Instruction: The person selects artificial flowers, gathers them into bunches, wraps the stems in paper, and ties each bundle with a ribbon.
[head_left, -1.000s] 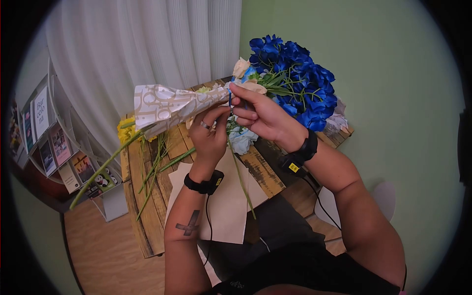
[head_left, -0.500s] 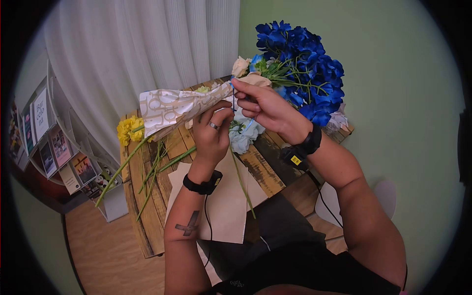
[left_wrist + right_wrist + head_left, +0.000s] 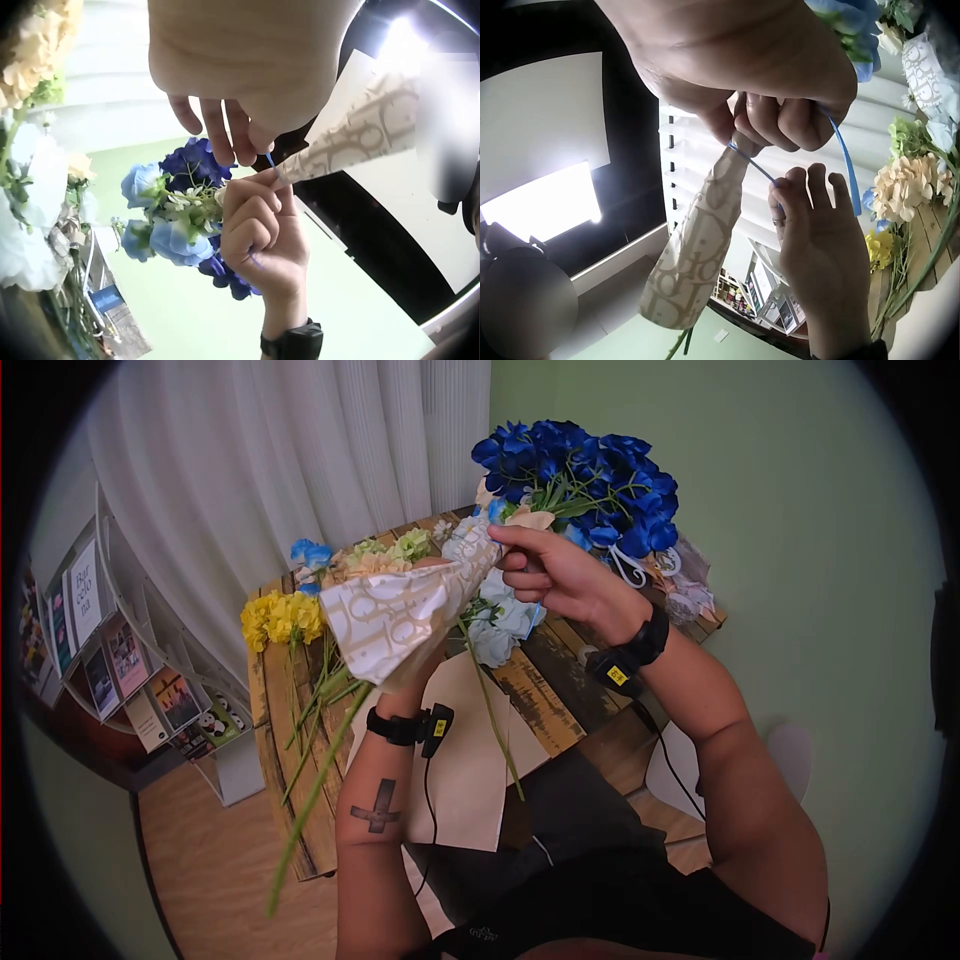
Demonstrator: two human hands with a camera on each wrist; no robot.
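Observation:
A bouquet of blue flowers (image 3: pixel 600 475) is wrapped at the stems in white paper with beige lettering (image 3: pixel 395 615). My right hand (image 3: pixel 570 578) pinches the narrow neck of the wrap. Around that neck runs a thin blue ribbon (image 3: pixel 751 162), stretched to my left hand (image 3: pixel 821 244), which pinches it between thumb and forefinger. The other ribbon end (image 3: pixel 846 161) hangs from the curled fingers of my right hand. In the head view the paper hides most of my left hand. A long green stem (image 3: pixel 320 800) sticks out below the wrap.
Yellow flowers (image 3: pixel 282 620), peach and green blooms (image 3: pixel 375 558) and pale blue flowers (image 3: pixel 497 628) lie on the wooden table (image 3: pixel 535 705). Beige paper sheets (image 3: pixel 465 770) lie at the near edge. A magazine rack (image 3: pixel 150 680) stands left, beside a white curtain (image 3: pixel 270 470).
The wrapped end has swung down and right, so its stem now points toward the bottom. My left hand has passed behind the paper, uncovering peach, green and yellow flowers on the table.

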